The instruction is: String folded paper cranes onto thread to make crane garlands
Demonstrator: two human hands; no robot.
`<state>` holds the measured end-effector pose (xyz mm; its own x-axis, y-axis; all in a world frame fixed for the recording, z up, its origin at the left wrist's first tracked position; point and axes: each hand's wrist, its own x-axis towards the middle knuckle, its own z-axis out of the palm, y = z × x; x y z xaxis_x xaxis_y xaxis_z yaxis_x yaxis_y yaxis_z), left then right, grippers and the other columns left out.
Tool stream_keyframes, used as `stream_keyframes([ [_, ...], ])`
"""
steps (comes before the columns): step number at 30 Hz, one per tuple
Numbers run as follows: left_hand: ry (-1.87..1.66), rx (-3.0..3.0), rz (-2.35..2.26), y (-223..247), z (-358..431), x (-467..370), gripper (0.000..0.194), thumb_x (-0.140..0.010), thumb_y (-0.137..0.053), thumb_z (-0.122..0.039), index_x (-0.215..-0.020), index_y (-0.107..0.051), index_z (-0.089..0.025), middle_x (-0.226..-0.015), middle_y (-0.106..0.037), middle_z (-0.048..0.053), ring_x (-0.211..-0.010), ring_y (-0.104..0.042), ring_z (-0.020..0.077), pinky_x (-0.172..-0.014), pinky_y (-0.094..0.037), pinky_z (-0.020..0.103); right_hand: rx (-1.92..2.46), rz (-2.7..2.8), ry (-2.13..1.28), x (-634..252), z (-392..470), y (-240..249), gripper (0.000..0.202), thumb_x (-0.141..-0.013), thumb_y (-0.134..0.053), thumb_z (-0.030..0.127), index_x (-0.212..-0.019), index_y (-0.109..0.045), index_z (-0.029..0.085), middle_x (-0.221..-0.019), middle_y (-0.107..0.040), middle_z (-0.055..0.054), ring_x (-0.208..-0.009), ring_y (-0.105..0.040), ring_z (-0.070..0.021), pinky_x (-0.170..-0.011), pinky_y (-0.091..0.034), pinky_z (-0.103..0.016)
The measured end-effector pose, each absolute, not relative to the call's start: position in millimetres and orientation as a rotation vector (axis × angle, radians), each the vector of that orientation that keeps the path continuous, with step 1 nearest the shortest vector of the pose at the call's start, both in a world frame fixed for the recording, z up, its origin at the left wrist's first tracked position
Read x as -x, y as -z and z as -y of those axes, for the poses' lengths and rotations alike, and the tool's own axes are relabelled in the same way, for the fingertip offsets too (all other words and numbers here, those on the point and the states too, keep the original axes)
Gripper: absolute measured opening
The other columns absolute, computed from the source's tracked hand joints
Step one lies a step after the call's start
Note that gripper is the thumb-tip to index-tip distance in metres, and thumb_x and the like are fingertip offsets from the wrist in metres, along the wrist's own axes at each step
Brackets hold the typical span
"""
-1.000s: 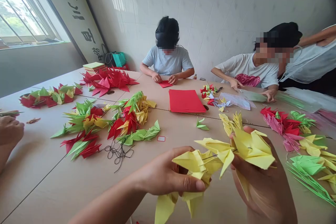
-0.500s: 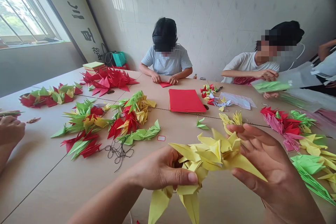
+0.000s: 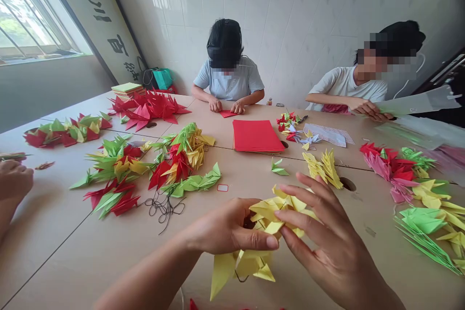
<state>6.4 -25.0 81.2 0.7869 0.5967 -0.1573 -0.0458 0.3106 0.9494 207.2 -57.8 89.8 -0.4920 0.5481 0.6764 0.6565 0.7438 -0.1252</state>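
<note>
A bunch of yellow origami cranes point(image 3: 269, 213) hangs together in front of me, their pointed wings sticking out below. My left hand point(image 3: 228, 227) grips the bunch from the left, thumb across the front. From the right, my right hand point(image 3: 323, 232) reaches over it, fingers bent and tips pressed on the upper folds. A dark thread point(image 3: 241, 278) loops under the lowest cranes. Beyond my hands lie a single green folded piece point(image 3: 279, 168) and a row of narrow yellow folded pieces point(image 3: 323, 168).
Red paper sheets point(image 3: 257, 136) are stacked mid-table. Strings of coloured cranes point(image 3: 116, 160) and tangled black thread point(image 3: 163, 208) lie left, more cranes point(image 3: 392, 169) right. Across the table, one person point(image 3: 228, 72) folds red paper; another point(image 3: 356, 87) handles clear plastic bags. Someone's hand point(image 3: 14, 179) rests at left.
My right hand has swung left and closed over the yellow cranes, bunching the outstretched ones toward my left hand. The person at right has shifted the plastic bags.
</note>
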Motion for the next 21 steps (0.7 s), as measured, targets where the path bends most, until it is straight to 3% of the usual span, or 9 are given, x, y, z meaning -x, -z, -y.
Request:
stream_keyframes([
  [3,-0.453,-1.072,-0.499,-77.9,22.0,-7.2,0.036,-0.072,-0.077,-0.033,-0.098,-0.06,-0.014,-0.074,-0.052,-0.004,-0.061,-0.045,0.0055,-0.055,-0.037,0.015,0.941,2.109,0.177,-210.2,54.5,-87.8,0.019,-0.082,-0.059,0.008,-0.098,-0.061,0.018,-0.113,-0.063,-0.01,-0.123,-0.049,-0.0295,-0.105,-0.036,-0.057],
  [7,-0.437,-0.901,-0.495,-72.6,20.4,-7.9,0.057,-0.064,-0.083,-0.025,-0.115,-0.058,-0.017,-0.084,-0.061,0.0,-0.068,-0.057,0.0079,-0.063,-0.045,0.017,1.047,1.97,0.114,-216.5,50.0,-85.8,0.015,-0.083,-0.059,0.013,-0.097,-0.061,0.019,-0.112,-0.064,-0.008,-0.119,-0.053,-0.0257,-0.104,-0.04,-0.047],
  [12,-0.469,-0.808,-0.547,-74.0,19.3,-5.6,0.049,-0.07,-0.079,-0.026,-0.113,-0.056,-0.02,-0.07,-0.06,-0.002,-0.045,-0.052,0.0054,-0.041,-0.042,0.013,1.116,1.86,0.068,-221.8,48.9,-86.1,0.017,-0.084,-0.061,0.015,-0.1,-0.061,0.02,-0.112,-0.063,-0.008,-0.115,-0.055,-0.0231,-0.102,-0.042,-0.04],
  [18,-0.52,-0.734,-0.593,-75.3,19.2,-7.2,0.04,-0.075,-0.074,-0.026,-0.111,-0.057,-0.021,-0.07,-0.059,-0.003,-0.04,-0.051,0.0045,-0.037,-0.042,0.012,0.913,2.203,0.069,-219.3,58.0,-92.9,0.039,-0.082,-0.055,0.002,-0.111,-0.061,0.026,-0.137,-0.042,-0.008,-0.136,-0.032,-0.0312,-0.106,-0.036,-0.053],
  [21,-0.515,-0.724,-0.626,-74.3,21.1,-9.5,0.037,-0.077,-0.073,-0.03,-0.11,-0.058,-0.021,-0.068,-0.059,-0.003,-0.042,-0.052,0.0054,-0.037,-0.042,0.013,0.851,2.346,0.077,-217.4,59.3,-92.9,0.042,-0.083,-0.052,-0.002,-0.114,-0.061,0.025,-0.138,-0.041,-0.009,-0.138,-0.027,-0.0331,-0.107,-0.032,-0.059],
])
